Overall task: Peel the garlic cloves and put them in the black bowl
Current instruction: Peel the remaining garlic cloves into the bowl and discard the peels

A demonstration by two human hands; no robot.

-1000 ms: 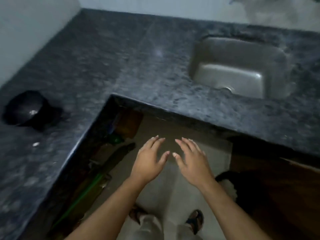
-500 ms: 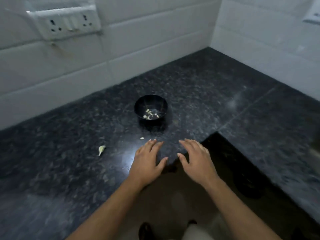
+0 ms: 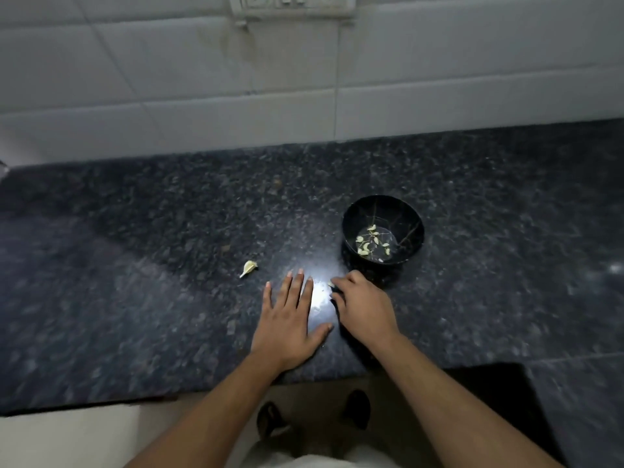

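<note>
A black bowl stands on the dark granite counter and holds several pale peeled garlic cloves. One unpeeled garlic clove lies on the counter to the left of the bowl. My left hand rests flat on the counter with straight fingers, just right of that clove. My right hand sits in front of the bowl, its fingers curled down at a small pale piece on the counter. Whether the fingers hold that piece is unclear.
A white tiled wall rises behind the counter, with a switch and socket plate at the top. The counter's front edge runs below my wrists, with my feet on the floor beneath. At the right the counter turns toward me.
The view has swung from the sink corner to the wall side. Both hands have moved from over the floor onto the counter, and my right hand's fingers have curled down near the bowl.
</note>
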